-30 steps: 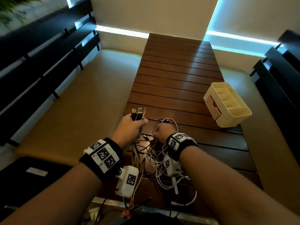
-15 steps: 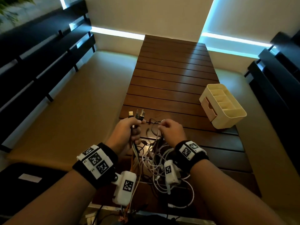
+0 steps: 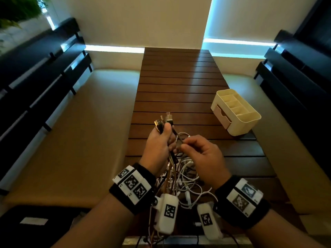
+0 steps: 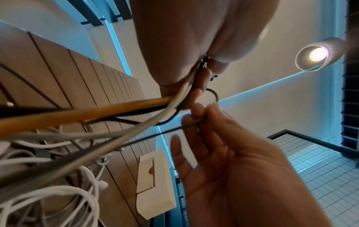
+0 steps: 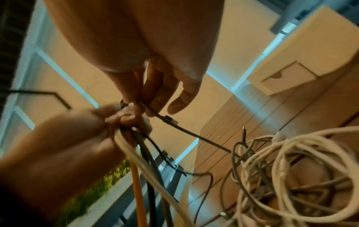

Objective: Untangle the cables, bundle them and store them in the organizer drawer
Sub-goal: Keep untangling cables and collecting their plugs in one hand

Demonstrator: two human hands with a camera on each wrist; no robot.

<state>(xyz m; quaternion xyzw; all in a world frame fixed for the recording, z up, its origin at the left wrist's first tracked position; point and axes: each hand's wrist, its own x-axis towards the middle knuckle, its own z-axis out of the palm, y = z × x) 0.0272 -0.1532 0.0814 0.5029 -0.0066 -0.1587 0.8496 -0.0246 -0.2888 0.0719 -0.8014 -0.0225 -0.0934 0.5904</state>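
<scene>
My left hand (image 3: 165, 135) grips a bunch of cable ends, their USB plugs (image 3: 163, 120) sticking up above the fist. In the left wrist view the bunch (image 4: 97, 112) holds orange, white and black cables. My right hand (image 3: 186, 144) is close beside it and pinches a thin dark cable (image 5: 186, 132) between thumb and fingers. The rest hangs down into a tangle of mostly white cables (image 3: 182, 178) on the wooden table (image 3: 179, 77). The cream organizer (image 3: 236, 111) stands to the right, its drawer (image 3: 222, 115) closed.
Padded beige benches (image 3: 71, 131) run along both sides of the slatted table, with dark slatted backrests (image 3: 35, 72) behind them. The organizer sits near the table's right edge. A wall closes off the table's far end.
Both hands have risen from the table. My right hand has left the white cables, moved in to the left fist and taken a thin dark cable. The left hand keeps its bunch.
</scene>
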